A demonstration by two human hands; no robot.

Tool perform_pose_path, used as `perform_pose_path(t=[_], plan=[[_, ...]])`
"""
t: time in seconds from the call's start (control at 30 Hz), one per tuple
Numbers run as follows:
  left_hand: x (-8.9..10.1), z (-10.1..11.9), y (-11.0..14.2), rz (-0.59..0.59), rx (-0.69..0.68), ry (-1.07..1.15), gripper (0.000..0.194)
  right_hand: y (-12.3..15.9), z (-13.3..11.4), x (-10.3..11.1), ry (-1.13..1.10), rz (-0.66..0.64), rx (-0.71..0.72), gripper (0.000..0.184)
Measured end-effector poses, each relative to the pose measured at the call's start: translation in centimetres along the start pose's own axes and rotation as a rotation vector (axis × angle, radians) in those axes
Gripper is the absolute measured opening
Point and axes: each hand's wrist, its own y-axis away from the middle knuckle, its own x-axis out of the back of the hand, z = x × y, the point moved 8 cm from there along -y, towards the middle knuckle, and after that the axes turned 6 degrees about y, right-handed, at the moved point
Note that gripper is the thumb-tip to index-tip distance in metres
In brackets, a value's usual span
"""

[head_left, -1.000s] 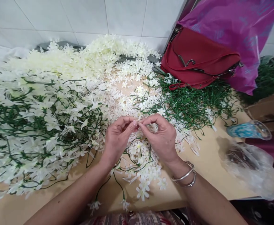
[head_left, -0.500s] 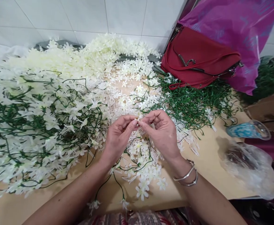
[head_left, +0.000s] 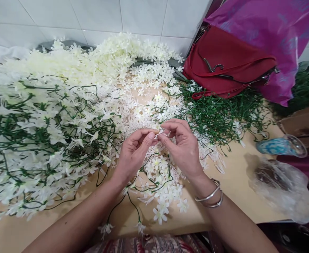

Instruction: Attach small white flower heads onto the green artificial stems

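Note:
My left hand (head_left: 134, 151) and my right hand (head_left: 183, 149) meet over the middle of the table. Thumb and forefinger of each are pinched on a small white artificial flower (head_left: 158, 131), mostly hidden by the fingertips. Thin white stamens show between the fingers of the right hand. Below the hands lie loose white blossoms (head_left: 159, 212) and a green-stemmed flower spray (head_left: 156, 186). White stamen pieces (head_left: 133, 116) are scattered just beyond the fingers.
A large heap of white flowers on green stems (head_left: 51, 140) covers the left side. Bare green stems (head_left: 220, 116) lie right, under a red handbag (head_left: 233, 63) and purple plastic bag (head_left: 283, 38). A tipped cup (head_left: 278, 146) and clear plastic bag (head_left: 283, 189) sit at the right edge.
The right fingers have shifted slightly on the flower, and white stamens now show at their tips. Both hands stay in nearly the same place.

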Motion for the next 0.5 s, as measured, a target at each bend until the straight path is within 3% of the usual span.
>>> perform_pose_path(t=[0.13, 0.2, 0.33, 0.4, 0.5], plan=[[0.4, 0.1, -0.1, 0.015, -0.012, 0.031, 0.023, -0.5, 0.4, -0.1, -0.091, -0.059, -0.005, 0.006], [0.8, 0.5, -0.2, 0.000, -0.057, -0.120, 0.021, -0.7, 0.8, 0.3, -0.178, -0.032, -0.051, 0.007], [0.0, 1.9, -0.2, -0.230, -0.254, -0.659, 0.012, -1.1, 1.4, 1.4, -0.138, 0.023, -0.084, 0.008], [-0.6, 2.0, 0.2, -0.363, -0.338, -0.814, 0.012, -1.4, 1.5, 1.9, -0.117, 0.027, -0.075, 0.009], [-1.2, 1.3, 0.7, -0.464, -0.366, -0.950, 0.009, -1.7, 1.7, 2.2, -0.129, 0.022, -0.075, 0.013]])
